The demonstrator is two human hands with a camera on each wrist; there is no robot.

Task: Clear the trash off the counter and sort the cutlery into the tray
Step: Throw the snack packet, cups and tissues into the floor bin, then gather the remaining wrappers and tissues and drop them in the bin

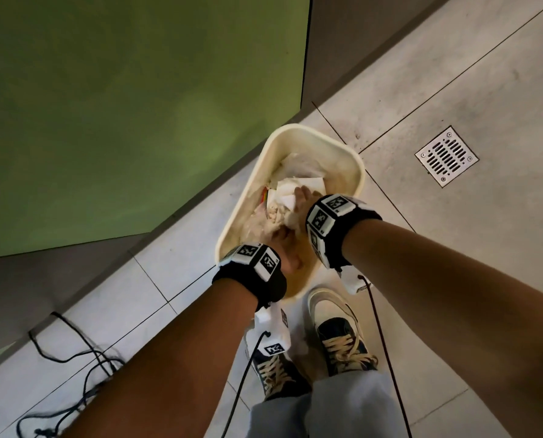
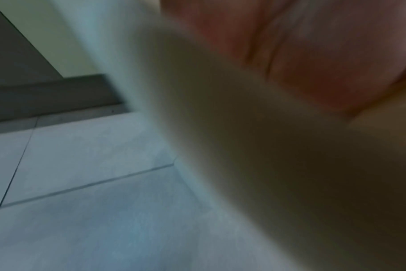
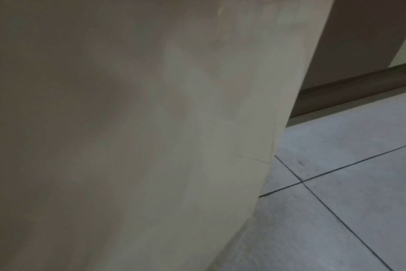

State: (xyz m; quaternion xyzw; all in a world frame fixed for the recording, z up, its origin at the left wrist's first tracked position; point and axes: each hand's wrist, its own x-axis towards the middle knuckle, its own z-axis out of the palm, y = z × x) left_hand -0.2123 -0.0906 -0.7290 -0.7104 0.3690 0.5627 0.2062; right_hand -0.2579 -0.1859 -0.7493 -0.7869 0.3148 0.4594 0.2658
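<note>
A cream plastic trash bin stands on the tiled floor, holding crumpled white paper and other trash. Both my hands reach down into it. My left hand is at the near side, its fingers buried in crumpled trash. My right hand lies over a white paper piece near the middle. Neither view shows how the fingers are curled. The left wrist view shows a blurred left hand against the bin wall. The right wrist view shows only the bin's outer wall. No cutlery or tray is in view.
A green cabinet front rises to the left of the bin. A metal floor drain sits at the right. Black cables lie on the floor at lower left. My shoes stand just behind the bin.
</note>
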